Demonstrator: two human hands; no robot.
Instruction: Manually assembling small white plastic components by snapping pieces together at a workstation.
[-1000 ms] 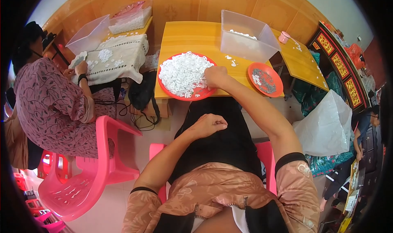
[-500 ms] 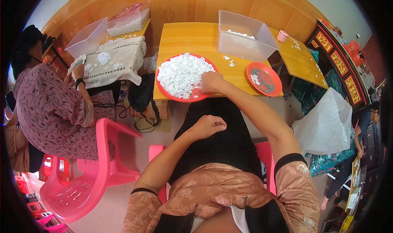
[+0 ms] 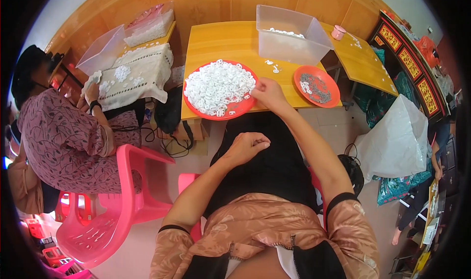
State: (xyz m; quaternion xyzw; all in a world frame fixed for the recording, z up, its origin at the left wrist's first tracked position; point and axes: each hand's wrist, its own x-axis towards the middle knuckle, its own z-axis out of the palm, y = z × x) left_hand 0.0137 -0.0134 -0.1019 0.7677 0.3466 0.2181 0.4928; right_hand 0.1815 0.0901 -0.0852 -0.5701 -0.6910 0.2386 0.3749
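Observation:
My right hand point(image 3: 270, 94) is at the right rim of a red plate point(image 3: 215, 116), its thumb and fingers pinched together. Whatever lies between those fingertips is too small to make out. Heaped on the plate are small white plastic pieces point(image 3: 216, 85) with holes in them. Over my black-covered lap, my left hand point(image 3: 245, 148) is curled with thumb and fingers pressed together; its contents, if any, are hidden. To the right of my right hand stands a second, orange-red plate point(image 3: 334, 96) holding small grey metal-looking parts point(image 3: 319, 88) and a few white pieces.
A clear plastic bin point(image 3: 294, 51) stands at the back of the yellow table point(image 3: 211, 38), with loose white pieces before it. On the left a person point(image 3: 73, 132) works at a cloth-covered table. A pink chair point(image 3: 125, 205) and a white sack point(image 3: 392, 141) flank me.
My right hand has drawn off the white pieces, moving right to the plate's rim. My left hand stays over my lap, nearly unmoved. The whole view has shifted slightly.

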